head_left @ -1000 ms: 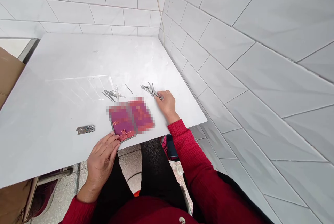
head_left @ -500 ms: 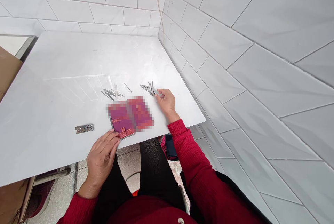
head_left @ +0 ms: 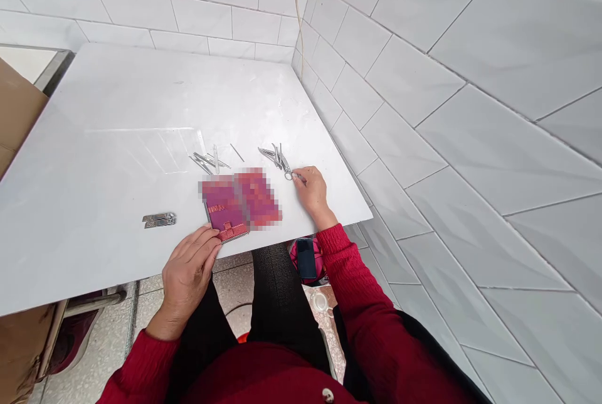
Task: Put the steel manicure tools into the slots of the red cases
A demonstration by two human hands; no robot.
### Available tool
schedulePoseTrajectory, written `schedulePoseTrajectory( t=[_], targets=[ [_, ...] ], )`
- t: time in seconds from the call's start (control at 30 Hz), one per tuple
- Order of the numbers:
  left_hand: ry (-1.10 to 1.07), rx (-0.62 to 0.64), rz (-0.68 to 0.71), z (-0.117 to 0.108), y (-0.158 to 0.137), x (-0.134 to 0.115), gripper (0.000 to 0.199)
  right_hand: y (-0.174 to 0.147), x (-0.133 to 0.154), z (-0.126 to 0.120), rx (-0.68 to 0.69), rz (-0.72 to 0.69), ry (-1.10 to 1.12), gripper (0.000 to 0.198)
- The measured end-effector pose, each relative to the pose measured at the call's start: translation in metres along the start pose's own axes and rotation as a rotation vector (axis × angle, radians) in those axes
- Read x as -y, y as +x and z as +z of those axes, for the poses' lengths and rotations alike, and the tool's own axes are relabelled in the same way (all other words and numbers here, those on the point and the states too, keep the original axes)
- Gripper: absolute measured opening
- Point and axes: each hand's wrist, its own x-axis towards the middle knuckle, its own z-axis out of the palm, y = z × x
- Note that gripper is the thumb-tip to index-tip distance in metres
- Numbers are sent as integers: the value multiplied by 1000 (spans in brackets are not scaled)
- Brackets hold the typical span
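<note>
**Bright bundle lies by an open case**

In the head view, a person in red sleeves sits at a white desk. The right grip is at the near right end of the bundle of shiny tools, thumb and fingertips nearly together just beside a ring; whether they are clamped on a handle cannot be told. The bundle lies on the desk, to the far right of the case, its thin ends fanned toward the far left.

It looks to be metal: light, stiff and slick, its pieces apt to slide over one another. The ring probably offers the surest hold, well away from the thin ends, which may be sharp.

The left grip rests, fingers together, on the near left corner of the case; whether the thumb pinches from below cannot be seen. Red and purple and partly blurred, the case lies flat; it looks light and fairly firm, best held by its edge. Slim tools lie just past its far side, a lone rod to their right, and shiny clippers to the left of the case.
</note>
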Motion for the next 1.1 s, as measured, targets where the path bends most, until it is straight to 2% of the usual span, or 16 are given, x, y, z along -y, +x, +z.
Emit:
schedulePoseTrajectory(
  t=[0.2,0.27,0.33,0.5,0.57,0.7,0.9,1.1],
  targets=[
    [-37,15,-44,0,-5,-5,18,8,5,-3,-11,-31,-50,28],
    [-35,2,-44,-1,-6,-7,19,-4,20,-3,-69,-51,-29,29],
    [-27,16,-53,-2,-7,-9,20,-22,43,1,-55,-103,56,28],
    [-38,29,-68,-4,-7,-13,21,-67,116,30,281,-317,245,21],
    [-25,20,-59,-4,-7,-14,20,-75,135,45,358,-378,250,22],
    [-6,20,-44,-4,-8,-14,20,-73,145,65,417,-414,183,23],
    [-40,31,-62,-2,-13,-11,25,-64,149,63,443,-380,187,21],
    [-11,17,-26,3,-17,-9,27,-44,178,71,511,-432,124,17]
  ],
)
